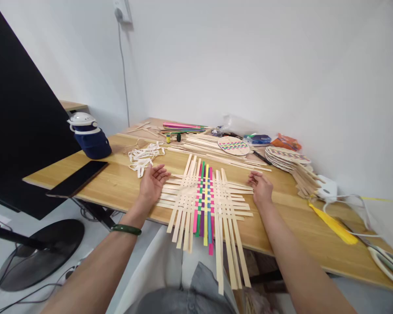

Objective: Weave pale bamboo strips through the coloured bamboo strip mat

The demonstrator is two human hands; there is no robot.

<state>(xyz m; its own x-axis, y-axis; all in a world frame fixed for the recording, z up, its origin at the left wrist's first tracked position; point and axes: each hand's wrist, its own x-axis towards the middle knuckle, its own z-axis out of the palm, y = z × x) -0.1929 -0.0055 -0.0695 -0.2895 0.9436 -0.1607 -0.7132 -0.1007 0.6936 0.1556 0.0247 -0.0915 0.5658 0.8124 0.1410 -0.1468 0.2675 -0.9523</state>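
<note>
A half-woven mat of flat pale strips (187, 192), bamboo or wood by its look, lies over the table's front edge. Pink, green, purple, yellow and blue strips (205, 205) run lengthwise through its middle, and long loose ends hang towards my lap. At the mat's left side my left hand (153, 183) rests palm up, fingers loosely stretched, beside the crosswise strip ends. My right hand (261, 186) is at the opposite side, its fingers curled together at the tip of a crosswise strip (240, 187). A dark green bangle (126, 229) circles my left wrist.
Behind the mat lie loose pale strips (196, 144) and a round woven fan (233, 145). Stacked fans (286, 157), a yellow tassel (336, 224) and scissors (384, 261) are on the right. To the left are white ribbon (144, 157), a phone-like black slab (78, 178) and a blue jug (91, 139).
</note>
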